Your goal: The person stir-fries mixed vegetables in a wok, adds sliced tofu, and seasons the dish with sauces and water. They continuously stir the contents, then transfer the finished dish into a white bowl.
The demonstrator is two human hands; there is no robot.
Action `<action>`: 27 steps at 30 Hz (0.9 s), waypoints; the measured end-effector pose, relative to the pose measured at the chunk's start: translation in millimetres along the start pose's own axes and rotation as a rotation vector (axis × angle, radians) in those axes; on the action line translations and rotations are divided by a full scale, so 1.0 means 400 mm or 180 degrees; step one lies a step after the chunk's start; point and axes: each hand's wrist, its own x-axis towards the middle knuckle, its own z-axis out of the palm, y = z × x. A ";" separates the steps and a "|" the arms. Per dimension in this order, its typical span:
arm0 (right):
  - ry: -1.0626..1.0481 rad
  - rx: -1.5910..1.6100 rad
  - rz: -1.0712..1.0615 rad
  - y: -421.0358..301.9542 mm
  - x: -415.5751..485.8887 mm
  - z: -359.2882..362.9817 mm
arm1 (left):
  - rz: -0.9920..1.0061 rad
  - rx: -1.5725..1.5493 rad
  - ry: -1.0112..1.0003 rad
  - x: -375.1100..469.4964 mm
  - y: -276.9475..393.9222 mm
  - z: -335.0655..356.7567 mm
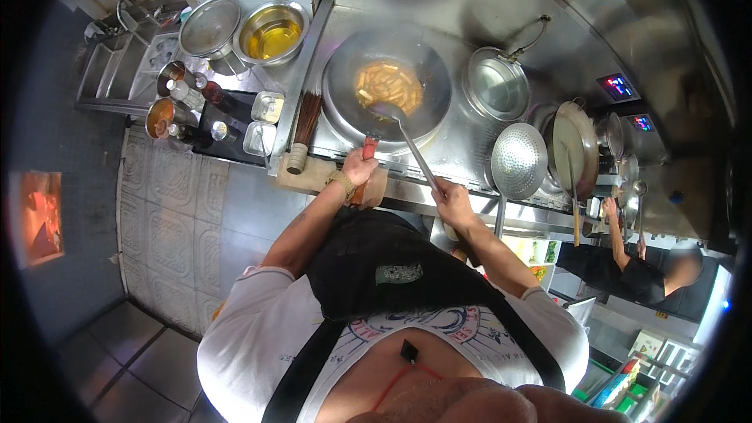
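Note:
A dark wok [346,70] sits on the round burner before me, with pale food strips [390,85] in brownish sauce at its bottom. Steam rises over its far side. My left hand [359,167] grips the wok handle [369,148], which has a red part near the pan; a folded tan cloth [374,187] lies by that hand. In my right hand [455,202] is the long shaft of a metal cooking ladle [414,147]. The ladle's bowl rests inside the wok, at the near edge of the food.
Left of the wok lie a bristle wok brush [306,123], seasoning tubs [259,138], bottles [187,94] and a bowl of yellow oil [274,38]. To the right are a water-filled pan [497,85], a perforated skimmer [520,161] and another wok [573,147]. A co-worker [643,276] stands farther right.

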 end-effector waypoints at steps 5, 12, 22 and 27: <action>0.0359 -0.0303 -0.0711 0.055 0.039 -0.018 | 0.0247 0.0228 0.0076 0.006 -0.011 0.007; 0.1582 0.0020 -0.0564 0.065 0.213 0.091 | 0.0244 -0.0093 0.0093 -0.009 -0.008 0.012; 0.0645 0.2152 0.0442 0.008 0.399 0.044 | 0.0138 -0.0040 -0.0174 -0.008 0.006 -0.010; 0.0984 0.0407 -0.0773 -0.012 0.468 0.121 | 0.0062 -0.0054 -0.0329 0.003 0.009 -0.045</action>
